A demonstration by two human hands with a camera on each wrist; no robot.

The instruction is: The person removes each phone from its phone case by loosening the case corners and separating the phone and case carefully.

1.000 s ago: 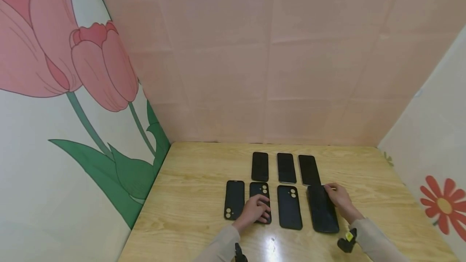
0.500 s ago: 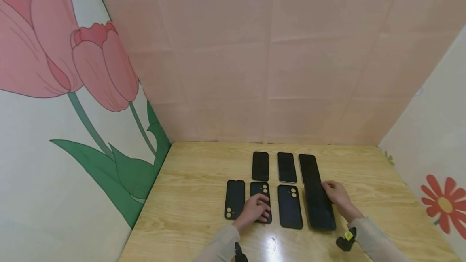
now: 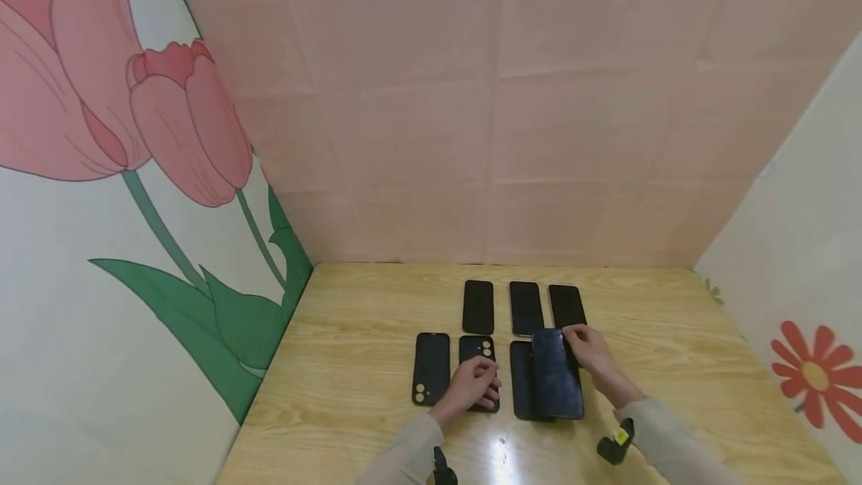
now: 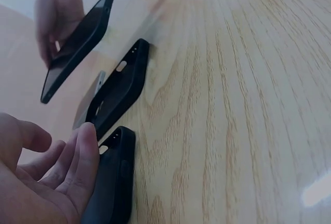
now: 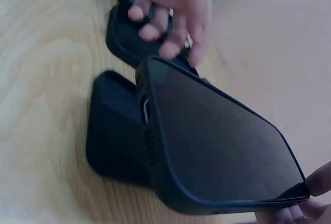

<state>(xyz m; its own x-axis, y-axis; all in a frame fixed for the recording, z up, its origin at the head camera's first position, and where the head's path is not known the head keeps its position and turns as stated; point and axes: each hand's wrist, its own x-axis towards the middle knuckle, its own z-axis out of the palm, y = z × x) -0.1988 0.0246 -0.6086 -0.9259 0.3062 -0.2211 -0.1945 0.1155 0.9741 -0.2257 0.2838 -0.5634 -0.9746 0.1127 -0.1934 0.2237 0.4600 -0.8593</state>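
Note:
My right hand (image 3: pixel 595 356) pinches a black-cased phone (image 3: pixel 557 374) by its upper corner. In the right wrist view the phone's dark screen (image 5: pixel 222 136) shows inside the case rim, held tilted above the table. It overlaps an empty black phone case (image 3: pixel 521 388) with two camera holes at its top. My left hand (image 3: pixel 469 386) hovers over another empty black case (image 3: pixel 477 346), partly hiding it. In the left wrist view the left hand's fingers (image 4: pixel 77 167) are loosely bent and hold nothing. To its left lies a further case (image 3: pixel 431 365) with its camera holes at the near end.
Behind the cases, three dark phones lie in a row: a left phone (image 3: pixel 479 307), a middle phone (image 3: pixel 526 308) and a right phone (image 3: pixel 567 305). The wooden table (image 3: pixel 364 335) meets a pink backdrop (image 3: pixel 404 208) at the back, with flower-printed walls on both sides.
The right hand has lifted the cased phone from the right end of the near row and carried it left, tilting it over the neighbouring case. The left hand has barely moved.

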